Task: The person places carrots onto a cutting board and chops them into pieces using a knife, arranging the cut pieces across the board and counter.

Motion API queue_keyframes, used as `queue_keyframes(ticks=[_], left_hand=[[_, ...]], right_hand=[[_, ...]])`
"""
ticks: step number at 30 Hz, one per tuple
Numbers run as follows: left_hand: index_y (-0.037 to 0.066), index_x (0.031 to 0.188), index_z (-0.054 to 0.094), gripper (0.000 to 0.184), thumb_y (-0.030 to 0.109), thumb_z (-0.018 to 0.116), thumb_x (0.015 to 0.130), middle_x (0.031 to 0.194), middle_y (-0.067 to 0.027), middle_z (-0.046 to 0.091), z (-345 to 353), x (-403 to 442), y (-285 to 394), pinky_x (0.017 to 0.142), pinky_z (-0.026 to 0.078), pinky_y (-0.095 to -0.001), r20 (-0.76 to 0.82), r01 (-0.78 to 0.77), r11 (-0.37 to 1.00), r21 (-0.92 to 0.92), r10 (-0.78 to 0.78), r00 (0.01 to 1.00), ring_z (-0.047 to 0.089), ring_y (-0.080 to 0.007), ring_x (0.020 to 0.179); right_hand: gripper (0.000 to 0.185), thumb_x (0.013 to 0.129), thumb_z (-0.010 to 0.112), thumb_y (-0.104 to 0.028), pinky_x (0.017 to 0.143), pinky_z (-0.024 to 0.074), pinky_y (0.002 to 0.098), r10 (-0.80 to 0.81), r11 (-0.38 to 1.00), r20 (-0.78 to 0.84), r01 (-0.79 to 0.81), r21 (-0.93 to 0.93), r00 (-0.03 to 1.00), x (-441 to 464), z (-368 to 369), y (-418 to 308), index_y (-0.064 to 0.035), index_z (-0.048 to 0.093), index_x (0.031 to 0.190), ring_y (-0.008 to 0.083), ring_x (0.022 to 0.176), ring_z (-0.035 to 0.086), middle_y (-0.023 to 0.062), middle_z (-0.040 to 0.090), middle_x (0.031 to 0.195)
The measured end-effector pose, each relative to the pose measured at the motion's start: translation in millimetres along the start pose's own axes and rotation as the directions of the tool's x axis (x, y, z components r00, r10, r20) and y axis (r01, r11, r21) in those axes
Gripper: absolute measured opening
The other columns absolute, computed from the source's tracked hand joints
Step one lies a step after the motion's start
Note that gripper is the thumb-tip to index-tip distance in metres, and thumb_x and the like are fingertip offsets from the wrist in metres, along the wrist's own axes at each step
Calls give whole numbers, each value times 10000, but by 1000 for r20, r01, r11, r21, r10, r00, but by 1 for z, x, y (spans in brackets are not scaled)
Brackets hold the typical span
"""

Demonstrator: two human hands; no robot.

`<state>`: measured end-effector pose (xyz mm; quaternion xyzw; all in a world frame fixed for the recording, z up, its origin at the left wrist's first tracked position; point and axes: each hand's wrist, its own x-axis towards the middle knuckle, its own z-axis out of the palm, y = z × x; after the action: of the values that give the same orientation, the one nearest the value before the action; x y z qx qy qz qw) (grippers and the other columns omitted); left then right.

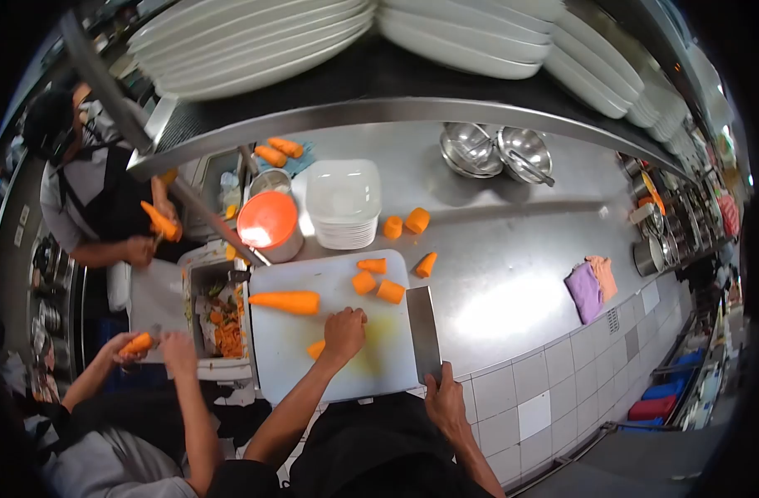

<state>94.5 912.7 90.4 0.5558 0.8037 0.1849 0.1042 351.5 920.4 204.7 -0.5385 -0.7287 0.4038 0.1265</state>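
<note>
My right hand (447, 402) is closed round the handle of a cleaver (426, 332), whose broad blade lies along the right edge of the white cutting board (280, 365). Over the middle of the board, my left hand (344, 336) has its fingers curled down; whatever may be under them is hidden. A carrot piece (316, 349) shows partly beside that hand. One long carrot (285, 302) lies whole at the board's upper left. Several cut carrot chunks (388, 290) rest near the upper right corner, and more carrot chunks (417, 220) are on the steel counter beyond.
Behind the board stand stacked white dishes (343, 191) and an orange-lidded tub (268, 220). Metal bowls (471, 149) sit farther back, under a plate-laden shelf (412, 110). Folded cloths (587, 290) lie right. At left, two people handle carrots near a bin of peelings (222, 363).
</note>
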Motion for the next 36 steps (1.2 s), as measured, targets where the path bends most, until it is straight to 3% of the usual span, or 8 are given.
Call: queue_keyframes(ticks=[2,4,10,20,22,25,31,36], left_hand=[[88,1006,690,187,176,699,841,874,-105,659,-11,10,11,729,519,-454,65,-17,997,-70,22,998,650,-305,755],[47,983,675,111,118,640,905,922,-126,664,-40,27,33,787,524,-445,-26,38,812,-582,-65,998,657,-333,803],[40,980,673,97,51,601,916,947,-136,662,-50,134,51,785,529,-419,-197,-257,878,-405,191,962,659,-327,862],[68,1020,682,139,129,655,898,962,-146,663,19,190,79,783,522,-445,45,-141,961,-238,156,987,655,-342,897],[91,1047,672,154,166,663,913,982,-141,663,12,180,82,770,524,-445,-310,-267,944,-196,199,930,663,-331,878],[119,1103,659,215,224,680,918,1004,-142,658,-46,122,68,770,523,-444,-250,-93,908,-408,-13,968,658,-332,899],[142,1127,672,303,251,729,850,1039,-154,619,-64,-69,10,809,518,-456,-79,259,931,257,-247,966,618,-360,966],[148,1195,668,364,144,701,833,1082,-140,586,-35,-69,28,847,512,-433,94,149,976,-158,-136,986,596,-337,999]], right_hand=[[204,967,560,-64,594,480,586,-12,999,-34,14,53,999,1,0,9,4,430,1108,531,753,627,318,649,771],[200,971,566,-76,601,480,567,37,995,-52,-32,94,998,1,-3,12,15,437,1095,538,760,627,325,648,769],[222,970,579,-85,625,483,548,78,988,-57,-69,141,995,13,-11,36,34,445,1102,548,784,627,339,642,776],[222,971,555,-89,638,477,572,80,983,-111,-60,176,991,34,-28,57,15,441,1131,551,780,624,344,642,790],[224,971,556,-87,637,483,561,71,981,-100,-51,189,993,35,-33,61,22,448,1135,547,786,631,341,646,794],[231,971,558,-85,639,495,540,70,978,-101,-48,203,992,38,-38,66,37,460,1141,539,799,645,338,653,809],[233,973,562,-82,673,510,518,86,985,-101,-69,160,991,57,-45,75,51,465,1137,527,822,660,345,662,860],[210,980,553,-72,688,514,505,-6,994,-48,11,109,999,84,-49,75,43,462,1131,529,836,658,346,666,871]])
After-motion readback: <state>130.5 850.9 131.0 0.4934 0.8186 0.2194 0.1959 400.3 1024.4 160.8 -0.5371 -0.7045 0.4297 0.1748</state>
